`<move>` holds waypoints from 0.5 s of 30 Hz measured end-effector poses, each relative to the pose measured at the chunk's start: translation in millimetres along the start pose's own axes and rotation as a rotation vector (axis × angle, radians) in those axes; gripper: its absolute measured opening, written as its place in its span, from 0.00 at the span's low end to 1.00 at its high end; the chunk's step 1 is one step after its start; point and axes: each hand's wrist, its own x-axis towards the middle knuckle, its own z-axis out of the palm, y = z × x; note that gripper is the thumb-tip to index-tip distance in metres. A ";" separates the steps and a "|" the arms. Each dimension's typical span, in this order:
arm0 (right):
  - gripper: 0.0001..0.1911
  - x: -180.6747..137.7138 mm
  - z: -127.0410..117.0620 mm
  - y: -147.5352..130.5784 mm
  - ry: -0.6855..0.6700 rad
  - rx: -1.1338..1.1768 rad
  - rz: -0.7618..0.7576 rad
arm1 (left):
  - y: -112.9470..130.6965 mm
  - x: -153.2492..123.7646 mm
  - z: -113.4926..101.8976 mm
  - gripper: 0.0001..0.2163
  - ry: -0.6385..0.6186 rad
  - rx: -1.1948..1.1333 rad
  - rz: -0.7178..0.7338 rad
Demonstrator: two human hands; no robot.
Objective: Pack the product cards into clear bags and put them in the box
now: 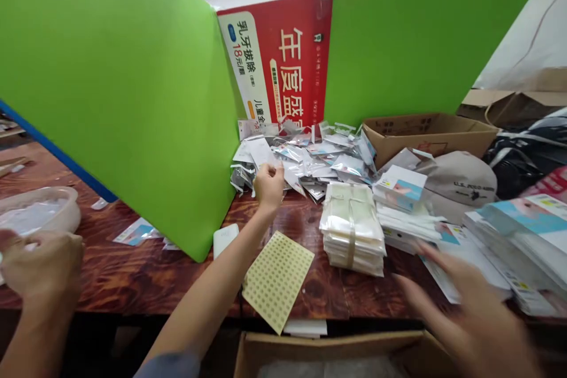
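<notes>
My left hand (269,184) reaches to the front of a heap of clear packets (310,156) with printed cards inside. Its fingers are pinched on what looks like a white card packet (260,152), partly hidden by the hand. My right hand (469,307) is blurred, its thumb and fingers apart with nothing seen between them. It hovers at the right, near white-and-blue printed cards (456,236). Between my hands lie a bound stack of clear bags (352,227) and a yellow sheet of small round stickers (279,277).
Green boards (133,71) and a red sign (301,41) wall off the back. Another person's hand (44,260) is closed by a plastic basin (66,207) at left. A cardboard box (425,130), grey cap (460,180) and card stacks (531,248) stand right; an open carton (328,339) sits below.
</notes>
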 end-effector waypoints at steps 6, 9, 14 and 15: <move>0.17 16.7 33.0 -60.2 -0.205 0.387 -0.127 | -10.5 -179.8 -86.8 0.34 -0.242 -0.150 0.282; 0.13 -13.5 2.6 -73.1 -0.503 0.647 -0.111 | -36.0 -218.1 -120.2 0.40 -0.370 -0.099 0.378; 0.18 -64.2 -46.5 -71.6 -0.124 0.419 -0.020 | -55.9 -227.8 -131.9 0.19 -0.601 0.122 0.647; 0.21 -70.3 -53.0 -71.0 -0.039 0.321 -0.082 | -58.5 -229.3 -132.1 0.21 -0.558 0.150 0.659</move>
